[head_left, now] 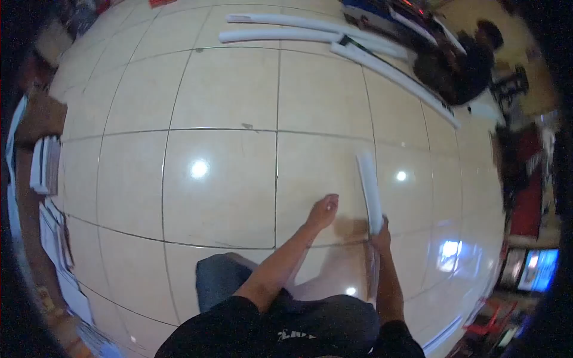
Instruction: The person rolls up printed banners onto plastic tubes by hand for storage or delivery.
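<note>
My right hand [381, 235] is wrapped round a long, narrow white roll [369, 191], which looks like rolled paper or sheet. The roll points away from me and its far end is blurred; its near part runs down beside my forearm. To the left of the roll and apart from it, my left hand [324, 210] hovers over the tiles with its fingers curled in. A small bright spot shows at those fingers, too small to name.
Several long white rolls [268, 36] lie on the tiled floor [221, 89] ahead. A person in dark clothes [459, 65] crouches at the upper right. White stacks [46, 166] line the left side. A lit screen [539, 269] is at the right.
</note>
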A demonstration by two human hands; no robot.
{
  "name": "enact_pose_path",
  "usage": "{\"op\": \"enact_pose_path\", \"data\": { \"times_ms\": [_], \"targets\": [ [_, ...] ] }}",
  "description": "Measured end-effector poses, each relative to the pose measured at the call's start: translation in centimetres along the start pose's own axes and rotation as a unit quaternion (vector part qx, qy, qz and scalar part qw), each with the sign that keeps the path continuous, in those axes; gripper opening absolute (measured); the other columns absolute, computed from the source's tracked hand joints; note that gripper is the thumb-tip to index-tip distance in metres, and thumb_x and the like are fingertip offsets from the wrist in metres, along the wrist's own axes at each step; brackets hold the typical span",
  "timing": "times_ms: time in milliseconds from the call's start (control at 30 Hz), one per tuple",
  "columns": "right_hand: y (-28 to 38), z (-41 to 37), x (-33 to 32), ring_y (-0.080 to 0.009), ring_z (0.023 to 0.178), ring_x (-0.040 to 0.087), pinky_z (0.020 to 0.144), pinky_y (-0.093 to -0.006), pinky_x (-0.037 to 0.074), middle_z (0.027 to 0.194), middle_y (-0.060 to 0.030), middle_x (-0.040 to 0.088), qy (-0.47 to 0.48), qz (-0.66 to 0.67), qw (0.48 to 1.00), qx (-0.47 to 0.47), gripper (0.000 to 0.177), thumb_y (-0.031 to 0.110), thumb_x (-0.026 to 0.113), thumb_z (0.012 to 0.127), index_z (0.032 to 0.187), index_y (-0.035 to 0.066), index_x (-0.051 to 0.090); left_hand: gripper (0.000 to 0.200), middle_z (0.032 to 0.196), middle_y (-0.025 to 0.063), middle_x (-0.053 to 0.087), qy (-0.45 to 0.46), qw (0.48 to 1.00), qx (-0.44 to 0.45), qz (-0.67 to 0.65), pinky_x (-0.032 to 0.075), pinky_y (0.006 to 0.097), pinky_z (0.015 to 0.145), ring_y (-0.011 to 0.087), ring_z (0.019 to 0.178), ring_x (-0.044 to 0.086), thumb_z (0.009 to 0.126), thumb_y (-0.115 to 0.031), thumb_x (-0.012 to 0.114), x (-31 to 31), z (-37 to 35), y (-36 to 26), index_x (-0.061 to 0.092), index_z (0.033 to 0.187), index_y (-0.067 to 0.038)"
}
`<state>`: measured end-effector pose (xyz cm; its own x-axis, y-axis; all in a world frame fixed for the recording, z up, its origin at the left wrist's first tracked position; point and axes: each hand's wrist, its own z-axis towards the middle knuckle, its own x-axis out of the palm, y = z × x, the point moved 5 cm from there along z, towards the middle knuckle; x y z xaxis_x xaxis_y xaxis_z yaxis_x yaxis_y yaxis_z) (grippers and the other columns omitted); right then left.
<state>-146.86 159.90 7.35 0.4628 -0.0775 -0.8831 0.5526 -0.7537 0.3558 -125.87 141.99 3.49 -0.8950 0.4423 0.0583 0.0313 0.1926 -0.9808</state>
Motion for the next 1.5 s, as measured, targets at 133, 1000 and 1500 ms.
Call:
{"op": "enact_pose_path", "data": {
  "times_ms": [133, 1000, 1500],
  "targets": [
    [12.7, -4.5, -2.9, -0.0326, 0.092, 0.06, 0.08, -0.0379, 0.048, 0.104, -0.0205, 0.058, 0.012, 0.241, 0.966, -0.094, 0.077, 0.003, 0.057, 0.066, 0.137, 0.013, 0.03, 0.043, 0.08, 0.01, 0.061, 0.129, 0.938, -0.188, -0.26, 0.041, 0.0283, 0.052, 0.0119, 0.059, 0.049, 0.097, -0.038, 0.044, -2.7, -8.9, -2.8, 0.061, 0.089, 0.001],
    [4.7, -31.5, -0.7, -0.0281, 0.122, 0.043, 0.108, -0.0482, 0.028, 0.129, -0.0117, 0.046, -0.222, 0.863, 0.448, 0.079, 0.062, 0.05, 0.059, 0.086, 0.132, 0.015, 0.037, 0.043, 0.104, 0.0166, 0.057, -0.069, 0.844, -0.026, -0.532, 0.047, 0.046, 0.09, 0.0311, 0.102, 0.057, 0.084, -0.032, 0.043, -13.9, -20.0, -15.3, 0.047, 0.113, -0.001],
    [-17.3, -37.3, 7.9, -0.0287, 0.118, 0.047, 0.106, -0.049, 0.034, 0.131, -0.014, 0.046, -0.387, 0.802, 0.443, 0.106, 0.06, 0.052, 0.041, 0.094, 0.131, 0.005, 0.038, 0.029, 0.084, 0.0094, 0.06, -0.061, 0.883, -0.237, -0.4, 0.055, 0.0433, 0.069, 0.0245, 0.08, 0.062, 0.094, -0.036, 0.047, 0.6, -14.2, 0.5, 0.053, 0.099, -0.009]
  ]
}}
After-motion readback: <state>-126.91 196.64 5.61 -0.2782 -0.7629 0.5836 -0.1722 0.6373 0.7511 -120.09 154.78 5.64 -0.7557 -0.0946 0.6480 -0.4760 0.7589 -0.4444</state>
